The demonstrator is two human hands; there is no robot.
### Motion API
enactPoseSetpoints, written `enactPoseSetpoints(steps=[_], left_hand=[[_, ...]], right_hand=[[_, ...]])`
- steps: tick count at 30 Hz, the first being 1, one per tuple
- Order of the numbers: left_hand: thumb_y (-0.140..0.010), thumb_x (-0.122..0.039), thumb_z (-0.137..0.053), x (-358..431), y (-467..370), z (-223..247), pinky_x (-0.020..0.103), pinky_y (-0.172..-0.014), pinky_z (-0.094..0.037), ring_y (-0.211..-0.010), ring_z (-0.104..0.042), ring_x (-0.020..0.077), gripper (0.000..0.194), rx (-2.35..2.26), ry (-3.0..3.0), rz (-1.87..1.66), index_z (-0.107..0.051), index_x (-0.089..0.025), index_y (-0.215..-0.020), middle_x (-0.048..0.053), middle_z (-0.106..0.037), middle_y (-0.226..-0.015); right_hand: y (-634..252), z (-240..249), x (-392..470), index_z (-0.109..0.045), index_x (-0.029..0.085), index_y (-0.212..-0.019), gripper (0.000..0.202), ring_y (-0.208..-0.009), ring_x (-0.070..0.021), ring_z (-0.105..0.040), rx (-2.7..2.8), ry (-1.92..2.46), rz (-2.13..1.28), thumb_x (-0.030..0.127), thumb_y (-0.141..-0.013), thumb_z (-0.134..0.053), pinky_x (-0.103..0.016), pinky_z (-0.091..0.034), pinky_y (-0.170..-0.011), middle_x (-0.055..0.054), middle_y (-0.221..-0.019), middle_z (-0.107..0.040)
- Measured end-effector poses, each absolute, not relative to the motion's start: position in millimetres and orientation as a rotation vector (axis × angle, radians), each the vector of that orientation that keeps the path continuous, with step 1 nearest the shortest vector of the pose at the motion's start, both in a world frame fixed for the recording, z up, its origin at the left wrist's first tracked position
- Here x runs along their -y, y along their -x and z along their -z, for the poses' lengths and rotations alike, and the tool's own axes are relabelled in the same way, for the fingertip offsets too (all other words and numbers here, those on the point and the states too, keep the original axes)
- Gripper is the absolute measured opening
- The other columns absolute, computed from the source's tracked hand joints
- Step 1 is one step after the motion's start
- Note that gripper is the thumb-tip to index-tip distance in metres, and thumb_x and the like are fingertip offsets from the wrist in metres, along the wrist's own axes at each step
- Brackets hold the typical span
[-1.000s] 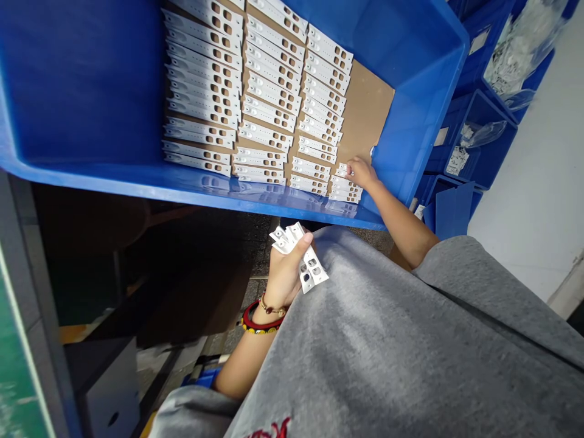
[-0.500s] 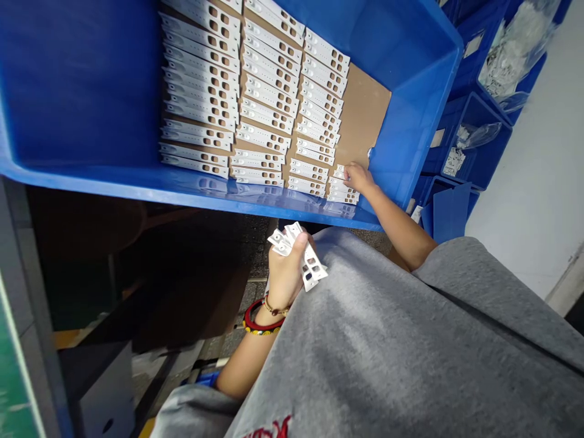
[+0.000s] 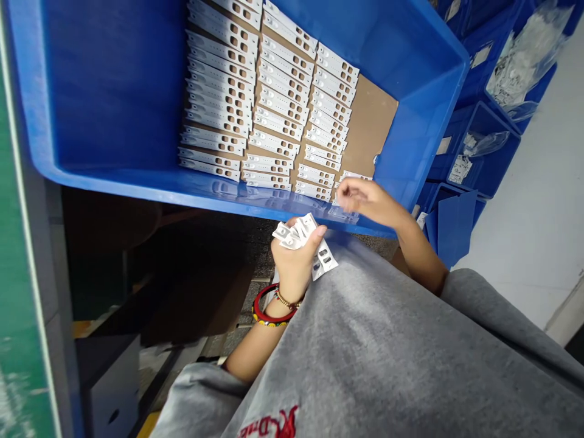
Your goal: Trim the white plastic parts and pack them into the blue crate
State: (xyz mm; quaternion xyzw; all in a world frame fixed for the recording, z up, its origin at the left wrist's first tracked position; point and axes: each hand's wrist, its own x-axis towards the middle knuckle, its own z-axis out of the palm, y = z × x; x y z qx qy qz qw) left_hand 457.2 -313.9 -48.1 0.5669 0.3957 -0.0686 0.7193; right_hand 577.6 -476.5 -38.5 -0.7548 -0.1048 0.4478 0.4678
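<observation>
While the left hand [image 3: 295,255] clasps a fanned bunch of white slotted strips [image 3: 298,232] near the rim of the blue tub [image 3: 150,185], the right hand [image 3: 365,199], fingers loosely curled and blurred, hovers over the tub's lined strips [image 3: 278,100], its grip indeterminable.

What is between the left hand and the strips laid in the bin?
In the head view, the bin's near rim: the left hand, with its own held strips, is outside it, the laid strips inside.
</observation>
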Motion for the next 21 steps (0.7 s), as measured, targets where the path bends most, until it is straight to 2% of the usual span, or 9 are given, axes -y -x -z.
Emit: enactPoseSetpoints(steps=[3,7,10,13,15,18,21], left_hand=[[-0.064,-0.05,-0.082,317,-463,46,0.026,-0.062,-0.048,-0.061,-0.057,0.0132,0.041,-0.828,-1.25,0.133,-0.06,-0.017,-0.075,-0.002,-0.061,-0.068],[-0.069,-0.054,-0.078,316,-465,46,0.025,-0.061,-0.048,-0.061,-0.057,0.0125,0.042,-0.781,-1.278,0.13,-0.058,-0.018,-0.079,-0.002,-0.061,-0.069],[-0.072,-0.055,-0.077,315,-467,46,0.025,-0.062,-0.048,-0.061,-0.057,0.0117,0.043,-0.763,-1.303,0.14,-0.059,-0.018,-0.081,-0.002,-0.061,-0.071],[-0.07,-0.057,-0.08,316,-468,47,0.025,-0.065,-0.048,-0.064,-0.058,0.0119,0.045,-0.736,-1.314,0.109,-0.06,-0.018,-0.082,-0.002,-0.062,-0.073],[-0.069,-0.058,-0.08,318,-469,47,0.024,-0.062,-0.046,-0.06,-0.055,0.0105,0.046,-0.738,-1.279,0.086,-0.06,-0.018,-0.081,-0.003,-0.059,-0.069],[-0.076,-0.057,-0.076,319,-472,45,0.022,-0.052,-0.039,-0.051,-0.046,0.0081,0.042,-0.765,-1.055,0.085,-0.056,-0.019,-0.078,-0.005,-0.05,-0.062],[-0.076,-0.05,-0.076,319,-475,42,0.022,-0.048,-0.037,-0.05,-0.045,0.0079,0.036,-0.8,-0.791,0.086,-0.057,-0.019,-0.076,-0.004,-0.049,-0.063]], right_hand=[[-560,3,461,-0.059,0.02,-0.089,0.022,-0.081,-0.0121,-0.06,0.33,1.625,-1.227,0.033,-0.081,-0.074,-0.026,-0.054,-0.074,0.0,-0.089,-0.061],[-548,4,452,-0.056,0.019,-0.086,0.01,-0.078,-0.0105,-0.06,0.196,1.643,-1.205,0.02,-0.083,-0.066,-0.025,-0.054,-0.07,0.0,-0.088,-0.062],[-549,11,451,-0.057,0.019,-0.091,0.012,-0.078,-0.0106,-0.061,0.156,1.61,-1.237,0.021,-0.084,-0.067,-0.025,-0.053,-0.069,0.0,-0.087,-0.064],[-554,12,451,-0.057,0.018,-0.092,0.02,-0.072,-0.0109,-0.059,0.185,1.598,-1.278,0.024,-0.08,-0.072,-0.025,-0.051,-0.065,0.002,-0.08,-0.061],[-563,15,454,-0.059,0.017,-0.092,0.019,-0.074,-0.0121,-0.061,0.236,1.58,-1.315,0.026,-0.081,-0.071,-0.026,-0.052,-0.068,0.001,-0.082,-0.064],[-591,34,468,-0.061,0.016,-0.097,0.019,-0.087,-0.0154,-0.065,0.269,1.683,-1.282,0.027,-0.084,-0.069,-0.029,-0.053,-0.076,-0.004,-0.094,-0.068],[-628,78,492,-0.062,0.015,-0.095,0.012,-0.089,-0.0179,-0.066,0.161,2.113,-1.175,0.021,-0.085,-0.066,-0.03,-0.052,-0.078,-0.007,-0.097,-0.069]])
